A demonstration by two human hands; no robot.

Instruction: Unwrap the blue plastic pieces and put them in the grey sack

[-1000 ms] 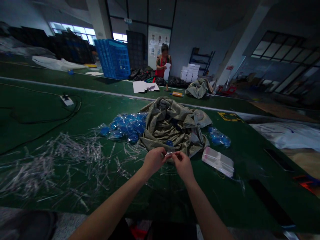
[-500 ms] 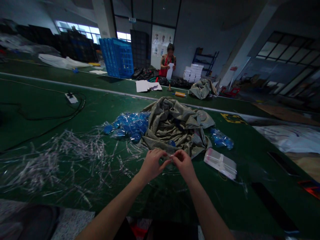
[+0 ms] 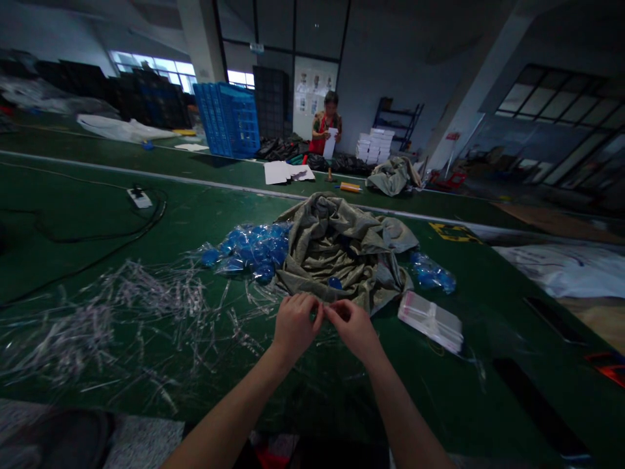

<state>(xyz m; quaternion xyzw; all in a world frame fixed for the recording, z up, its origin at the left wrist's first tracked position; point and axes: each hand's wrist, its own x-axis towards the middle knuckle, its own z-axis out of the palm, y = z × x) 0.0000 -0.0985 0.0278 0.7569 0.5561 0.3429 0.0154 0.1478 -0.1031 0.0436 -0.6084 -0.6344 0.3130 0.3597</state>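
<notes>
My left hand (image 3: 297, 324) and my right hand (image 3: 355, 329) meet over the near side of the table, thumbs and fingertips pinched together. A thin piece of clear plastic film (image 3: 328, 337) seems to hang from the pinch; its shape is hard to make out. Just beyond the fingers lies a crumpled grey-green woven sack (image 3: 312, 228), its mouth rolled open, with a blue piece (image 3: 334, 282) at its front edge. Blue items in clear wrappers (image 3: 254, 247) are heaped left of the sack. A stack of clear plastic bags (image 3: 430, 320), banded together, lies right of my right hand.
Loose clear plastic strips (image 3: 161, 293) cover the table's left side. More wrapped blue pieces (image 3: 433, 272) lie right of the sack. Two dark phone-like slabs, one a phone (image 3: 554, 319), lie at right. A power strip (image 3: 140, 197) sits at left. Across the table stands a person (image 3: 326, 127).
My hands have drawn closer together, with the fingertips now touching, and have shifted slightly left. The sack and the blue heap have stayed in place.
</notes>
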